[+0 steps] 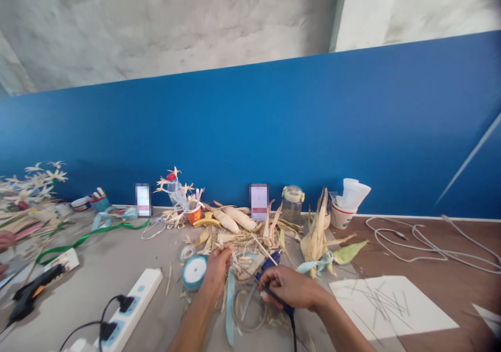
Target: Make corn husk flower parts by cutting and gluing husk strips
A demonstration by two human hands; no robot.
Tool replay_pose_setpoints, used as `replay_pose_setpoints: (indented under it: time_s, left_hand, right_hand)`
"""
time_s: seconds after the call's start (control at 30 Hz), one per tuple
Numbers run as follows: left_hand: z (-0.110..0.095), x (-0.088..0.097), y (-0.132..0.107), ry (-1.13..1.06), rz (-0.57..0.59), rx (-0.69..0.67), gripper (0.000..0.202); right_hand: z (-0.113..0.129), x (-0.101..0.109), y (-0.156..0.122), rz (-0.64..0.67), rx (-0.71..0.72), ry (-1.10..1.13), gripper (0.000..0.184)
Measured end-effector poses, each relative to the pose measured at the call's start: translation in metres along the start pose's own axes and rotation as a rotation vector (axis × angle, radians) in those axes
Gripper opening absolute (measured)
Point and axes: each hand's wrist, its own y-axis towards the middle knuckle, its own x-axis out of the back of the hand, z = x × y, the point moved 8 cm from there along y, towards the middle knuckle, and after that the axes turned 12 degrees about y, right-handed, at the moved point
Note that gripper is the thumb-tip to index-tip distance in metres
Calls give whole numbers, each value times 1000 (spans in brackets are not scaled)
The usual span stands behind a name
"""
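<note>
Two-Handed Work at the Corn-Husk Pile

The left hand [218, 269] stands over the near edge of the corn-husk pile [227, 238], with thumb and fingers drawn narrowly together. Whether a strand is pinched there is too small to tell. The right hand [285, 288] is closed around a dark, slender corded tool [274, 295], directed toward the left hand. A blue body [269, 263] shows beyond the right hand's knuckles; the hand hides whether it belongs to the same tool. A black cord [293, 331] runs from the rear of the grip toward the near edge of the table.

Between the forearms lie a light-blue ribbon [230, 310] and a loosely coiled strand. The teal ribbon spool [194, 272] rests just beside the left wrist. Behind the husk pile, a phone [259, 201] stands upright near a lidded jar [293, 206]. An upright husk bundle [314, 239] is located to the right, near a paper cup [343, 217].

On the right side, thin dark rods [378, 300] lie crossed on a white sheet [425, 313]. On the left side, a white power strip [144, 288] carries black plugs; farther left rests a black glue gun [31, 292].
</note>
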Motion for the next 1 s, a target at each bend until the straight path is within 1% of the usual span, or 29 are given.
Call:
replay_pose_setpoints:
  time_s: [0.1,0.27,0.47,0.67,0.8,1.0]
  left_hand:
    - [-3,2,-2,-4,-38,3,34]
    - [-6,-2,-3,16,-12,-31,36]
    - [-2,-1,-2,31,-21,-35,36]
    - [1,-3,-4,-13,-9,-8,34]
    - [3,-5,-4,-47,-3,3,32]
    - [7,-3,-1,-100,-11,-3,32]
  right_hand:
    - [0,0,0,2,4,-2,8]
    - [-2,2,2,3,33,-9,10]
    - [-3,4,5,4,71,49,14]
    - [-6,3,7,-1,64,101,13]
    - [-7,3,6,-14,46,94,14]
    - [-3,1,6,-21,36,103,11]
